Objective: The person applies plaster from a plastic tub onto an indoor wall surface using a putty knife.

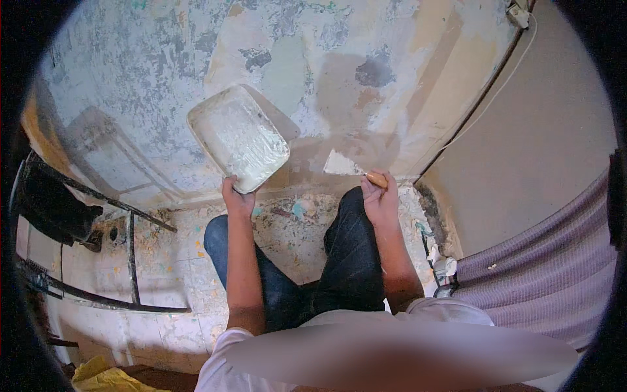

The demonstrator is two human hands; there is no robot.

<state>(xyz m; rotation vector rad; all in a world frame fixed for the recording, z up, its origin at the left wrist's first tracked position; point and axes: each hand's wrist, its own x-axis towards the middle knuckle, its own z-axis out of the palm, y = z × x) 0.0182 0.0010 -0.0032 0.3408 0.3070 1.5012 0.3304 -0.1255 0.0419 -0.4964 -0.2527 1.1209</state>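
Note:
My left hand (238,196) grips the lower corner of a shallow white rectangular pan (238,137), tilted up in front of the wall, with pale smeared material on its inside. My right hand (380,202) holds a putty knife (375,179) by its wooden handle, with its white-coated blade pointing left, to the right of the pan. Behind both is a patchy, scraped wall (294,59) with grey, cream and bluish areas. My knees, in dark jeans (346,255), are bent below my hands.
A black metal frame (132,255) with dark cloth (52,202) stands at left. The floor (170,261) is spattered with debris. A yellow item (111,375) lies lower left. At right are a beige wall (516,144), a thin cable (522,62) and purple textured fabric (529,261).

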